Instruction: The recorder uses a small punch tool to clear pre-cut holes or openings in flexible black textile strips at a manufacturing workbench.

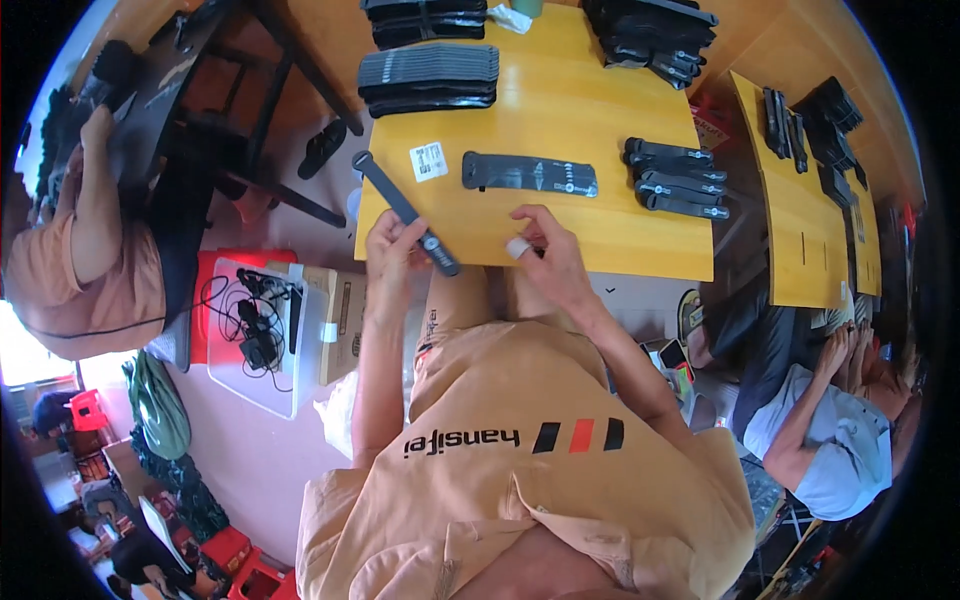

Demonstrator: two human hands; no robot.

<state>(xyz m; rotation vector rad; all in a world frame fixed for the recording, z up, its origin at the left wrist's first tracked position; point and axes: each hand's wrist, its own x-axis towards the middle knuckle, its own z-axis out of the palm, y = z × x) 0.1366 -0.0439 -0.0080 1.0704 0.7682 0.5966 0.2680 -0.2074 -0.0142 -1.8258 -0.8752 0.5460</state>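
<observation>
My left hand [393, 248] is closed around a dark grey strap [388, 190] with a loop at its far end, held slanting over the table's near left edge. To the right, my right hand [558, 262] hovers by the same edge, its fingers half bent and apart, holding no strap. A white band [517, 247] wraps its thumb. Just beyond lies a flat, wide black strap [530, 174] on the yellow table [580, 235]. A white label sheet [428, 161] rests between that strap and the held one.
Folded black straps [676, 180] lie at the table's right. Stacks of grey-black straps [428, 78] stand far left, with more bundles [650, 40] far right. A clear bin of cables [262, 335] sits on the floor at left. People work at both sides, one near a second yellow table [800, 225].
</observation>
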